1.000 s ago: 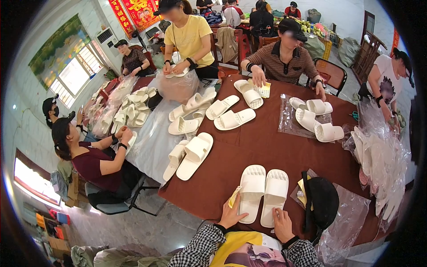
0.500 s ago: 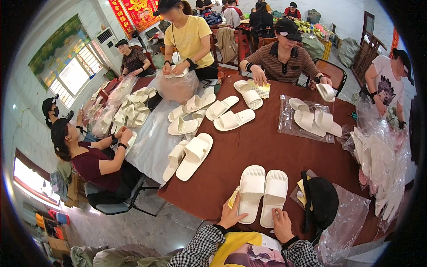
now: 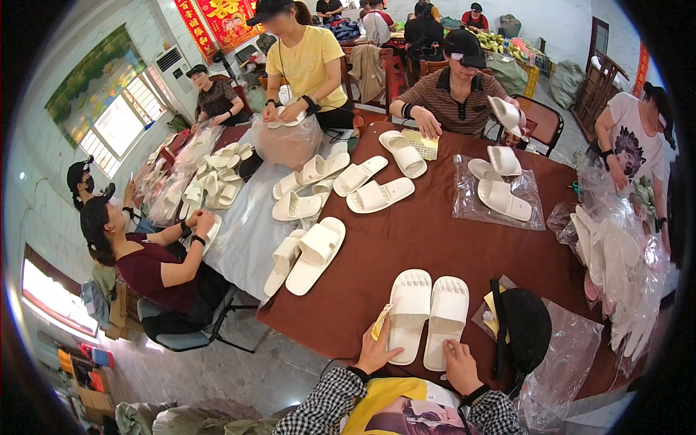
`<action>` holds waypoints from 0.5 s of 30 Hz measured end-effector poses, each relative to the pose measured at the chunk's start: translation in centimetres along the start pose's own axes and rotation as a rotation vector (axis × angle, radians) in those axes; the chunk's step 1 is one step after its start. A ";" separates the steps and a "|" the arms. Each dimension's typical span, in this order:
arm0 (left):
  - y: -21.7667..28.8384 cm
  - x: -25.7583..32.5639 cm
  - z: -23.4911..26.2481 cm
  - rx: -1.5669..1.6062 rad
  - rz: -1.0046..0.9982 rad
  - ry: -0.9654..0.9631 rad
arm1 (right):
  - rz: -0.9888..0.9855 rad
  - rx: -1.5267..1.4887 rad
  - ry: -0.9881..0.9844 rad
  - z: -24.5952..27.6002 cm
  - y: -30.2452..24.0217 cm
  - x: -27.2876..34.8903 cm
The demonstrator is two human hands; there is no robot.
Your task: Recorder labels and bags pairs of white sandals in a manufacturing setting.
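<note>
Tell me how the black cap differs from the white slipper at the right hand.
The black cap is rounded and dark; the white slipper is long and pale, with a broad strap. The right hand is at the slipper's heel; neither hand touches the cap. The cap lies partly over clear plastic, the slipper on the brown cloth. Both lie close to the person.

Small workshop: several workers [image 3: 308, 61] at cloth-covered tables [image 3: 391, 243], many white slippers [image 3: 410, 308], clear plastic bags [image 3: 569, 355], bulging sacks [image 3: 567, 85].

Open brown cloth [image 3: 428, 243] beyond the near slippers [image 3: 410, 299], rightward way — barred by black cap [image 3: 528, 330]
</note>
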State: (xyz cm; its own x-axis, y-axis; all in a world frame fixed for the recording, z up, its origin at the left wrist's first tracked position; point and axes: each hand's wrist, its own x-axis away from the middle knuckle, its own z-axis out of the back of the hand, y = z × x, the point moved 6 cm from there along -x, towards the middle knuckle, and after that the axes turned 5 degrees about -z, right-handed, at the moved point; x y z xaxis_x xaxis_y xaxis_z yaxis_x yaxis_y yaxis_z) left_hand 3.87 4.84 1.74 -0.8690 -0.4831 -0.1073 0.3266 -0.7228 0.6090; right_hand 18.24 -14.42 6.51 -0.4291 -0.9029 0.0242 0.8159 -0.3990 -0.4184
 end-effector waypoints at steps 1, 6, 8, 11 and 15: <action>0.0 0.0 0.0 0.013 -0.010 0.012 | 0.000 0.000 0.000 0.3 0.1 -0.1; 0.4 0.0 0.2 0.047 -0.016 0.031 | -0.285 -0.355 0.208 0.0 4.2 -0.4; 0.5 0.0 0.3 0.050 -0.029 0.039 | -0.449 -0.571 0.202 -0.6 5.2 -0.4; 0.4 0.3 0.1 0.043 -0.045 0.053 | -0.461 -0.716 0.168 -2.5 5.7 -0.8; 0.8 0.0 -0.1 0.067 -0.045 0.055 | -0.316 -0.380 0.198 -2.9 5.2 -1.2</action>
State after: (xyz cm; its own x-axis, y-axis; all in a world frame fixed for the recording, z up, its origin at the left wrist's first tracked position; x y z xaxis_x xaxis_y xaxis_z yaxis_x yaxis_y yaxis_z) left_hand 4.14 4.27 2.16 -0.8602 -0.4781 -0.1775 0.2600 -0.7106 0.6538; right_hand 21.82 -14.96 1.68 -0.7264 -0.6857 0.0456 0.4530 -0.5277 -0.7186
